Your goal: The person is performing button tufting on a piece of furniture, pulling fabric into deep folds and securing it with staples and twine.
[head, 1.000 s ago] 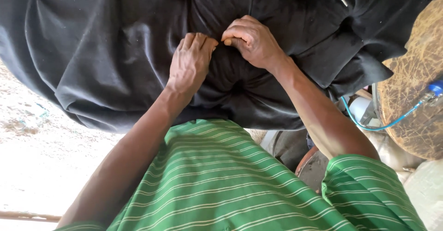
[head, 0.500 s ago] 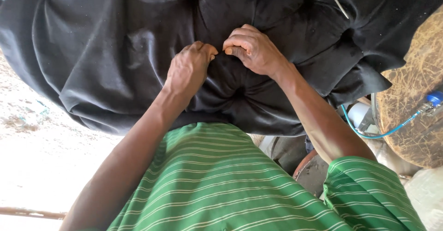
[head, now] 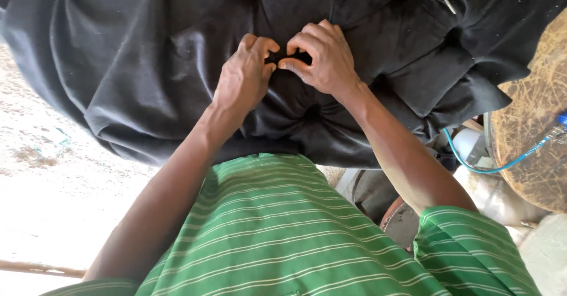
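I see one blue hose and a round brown disc off right; nothing blocks my hands. Since half a second ago, my left hand has curled tighter. Both it and my right hand pinch folds of the one black tufted cushion, centre frame.

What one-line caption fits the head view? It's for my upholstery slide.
Both hands, left and right, pinch a fold of black tufted fabric above a green striped shirt.
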